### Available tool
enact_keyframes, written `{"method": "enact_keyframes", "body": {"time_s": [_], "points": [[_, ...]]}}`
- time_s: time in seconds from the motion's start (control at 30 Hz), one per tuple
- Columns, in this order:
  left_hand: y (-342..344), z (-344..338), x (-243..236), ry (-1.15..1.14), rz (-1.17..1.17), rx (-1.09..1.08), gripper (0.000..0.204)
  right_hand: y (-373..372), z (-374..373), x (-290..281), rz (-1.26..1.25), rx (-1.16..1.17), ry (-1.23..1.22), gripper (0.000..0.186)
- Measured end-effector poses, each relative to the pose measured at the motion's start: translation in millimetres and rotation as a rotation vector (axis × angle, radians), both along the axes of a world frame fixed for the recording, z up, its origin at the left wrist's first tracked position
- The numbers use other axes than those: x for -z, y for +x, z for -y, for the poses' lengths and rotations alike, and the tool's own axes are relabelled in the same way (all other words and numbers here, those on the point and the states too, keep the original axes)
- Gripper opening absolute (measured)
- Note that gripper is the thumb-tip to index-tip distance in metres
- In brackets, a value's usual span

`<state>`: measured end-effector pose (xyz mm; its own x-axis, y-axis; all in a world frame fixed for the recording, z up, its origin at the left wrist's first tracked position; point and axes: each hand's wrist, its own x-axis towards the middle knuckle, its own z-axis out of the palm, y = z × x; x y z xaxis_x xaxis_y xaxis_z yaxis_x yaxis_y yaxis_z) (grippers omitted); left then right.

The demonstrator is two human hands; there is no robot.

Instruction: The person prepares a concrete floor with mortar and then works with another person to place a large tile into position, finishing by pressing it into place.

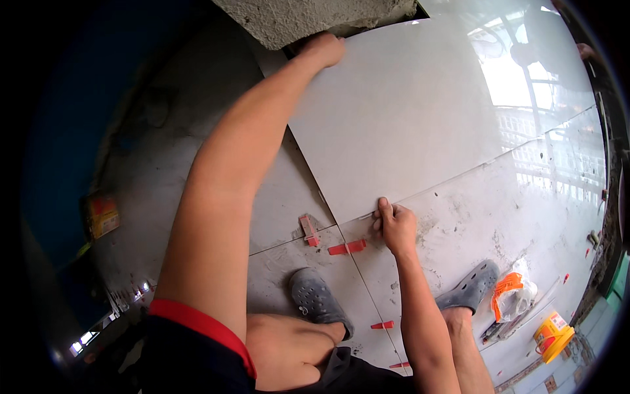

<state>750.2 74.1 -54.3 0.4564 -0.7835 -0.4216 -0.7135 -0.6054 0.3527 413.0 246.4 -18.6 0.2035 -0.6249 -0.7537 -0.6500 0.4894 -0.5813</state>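
Note:
A large glossy pale floor tile (394,118) lies before me, its near left corner close to the corners of the neighbouring tiles. My left hand (323,51) reaches to its far left edge, closed at the edge beside a rough concrete block; some fingers are hidden. My right hand (397,226) grips the near edge, thumb stretched forward and fingers curled at the seam. Left of it, a red wedge (348,247) lies across a joint. Another red piece, a tile-levelling wedge by its look (308,230), sits just beyond that.
The rough concrete block (295,16) borders the tile's far side. More red wedges (382,325) lie by my feet in dark clogs (319,299). At right are a white plastic bag (515,292) and a yellow tub (553,336); a small yellow-red box (103,216) stands at left.

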Motion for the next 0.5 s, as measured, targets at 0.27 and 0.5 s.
{"method": "enact_keyframes", "body": {"time_s": [0.27,0.5], "points": [[5,1,15,-0.029,-0.013,0.023,0.049,-2,0,3,-0.017,-0.056,-0.003,0.048],[2,-5,1,-0.007,0.051,0.021,0.041,5,9,-8,-0.010,-0.030,0.041,0.047]]}}
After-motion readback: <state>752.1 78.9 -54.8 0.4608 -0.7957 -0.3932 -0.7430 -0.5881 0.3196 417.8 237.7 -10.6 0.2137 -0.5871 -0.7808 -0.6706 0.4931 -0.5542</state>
